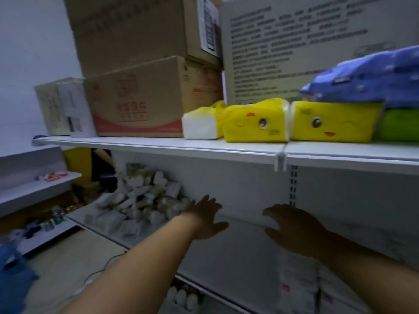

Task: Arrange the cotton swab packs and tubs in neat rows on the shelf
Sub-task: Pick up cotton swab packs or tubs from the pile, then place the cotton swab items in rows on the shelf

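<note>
A loose heap of cotton swab packs (140, 200) lies at the far left end of a white metal shelf (244, 250), piled against its back panel. The packs are pale, mostly white and cream. Some look long and slim in glossy wrap, others squat and rounded. The view is too blurred to tell packs from tubs. They overlap at all angles, and no rows are formed yet. To the right of the heap the shelf is smooth, flat painted metal.

The left hand (204, 217) reaches over this stretch just right of the heap, fingers spread wide, holding nothing. The right hand (292, 230), in shadow, hovers further right, fingers loosely spread and a little bent, also holding nothing. Whether either hand touches the shelf cannot be told.

The step in hand appears to be reaching for the first items. It would go best by lifting from the top of the heap so the slippery wraps do not slide. Like shapes could then be grouped, with rigid tubs upright at the back and soft packs flat in front, edges squared.

Above, an upper shelf (158, 147) carries soft, pillowy yellow tissue packs (256, 121) printed with cartoon faces. A blue pack (374, 78) lies on top at the right. Stiff brown cardboard boxes (136, 98) are stacked at the left.
</note>
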Available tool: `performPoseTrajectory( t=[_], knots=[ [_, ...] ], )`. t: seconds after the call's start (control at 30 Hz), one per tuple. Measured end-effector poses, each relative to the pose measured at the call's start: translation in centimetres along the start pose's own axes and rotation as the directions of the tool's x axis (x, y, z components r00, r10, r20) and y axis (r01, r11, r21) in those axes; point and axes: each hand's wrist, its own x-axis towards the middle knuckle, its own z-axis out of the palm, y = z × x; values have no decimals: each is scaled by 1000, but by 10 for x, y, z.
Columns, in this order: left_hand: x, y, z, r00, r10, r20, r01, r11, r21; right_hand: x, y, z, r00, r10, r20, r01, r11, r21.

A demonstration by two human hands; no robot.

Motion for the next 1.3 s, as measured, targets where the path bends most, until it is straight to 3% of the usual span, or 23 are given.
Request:
performPoseTrajectory(
  t=[0.07,0.17,0.43,0.57,0.77,0.9,1.17,1.3],
  knots=[
    [-26,-44,-3,997,-73,-13,73,996,-50,29,-37,14,982,27,185,-25,1000,-14],
    [-67,-101,0,995,-92,-21,91,993,-71,54,-90,38,960,-7,279,1,1000,22],
    [-103,-220,35,962,-260,82,269,955,-124,112,-183,93,927,-137,349,119,990,74],
    [-87,-253,53,952,-301,46,304,931,-201,151,-197,110,932,-167,321,156,986,60],
    [-48,-303,57,948,-307,88,320,913,-255,238,-207,131,955,-257,146,240,963,124],
    [-26,-336,33,937,-349,14,330,870,-366,294,-217,136,974,-221,59,210,967,145],
    [47,-417,29,905,-420,-64,369,852,-371,390,-254,134,987,-162,-10,160,962,223],
    [104,-460,37,896,-398,-196,254,823,-508,419,-277,157,986,-162,-44,165,985,59]
  ],
)
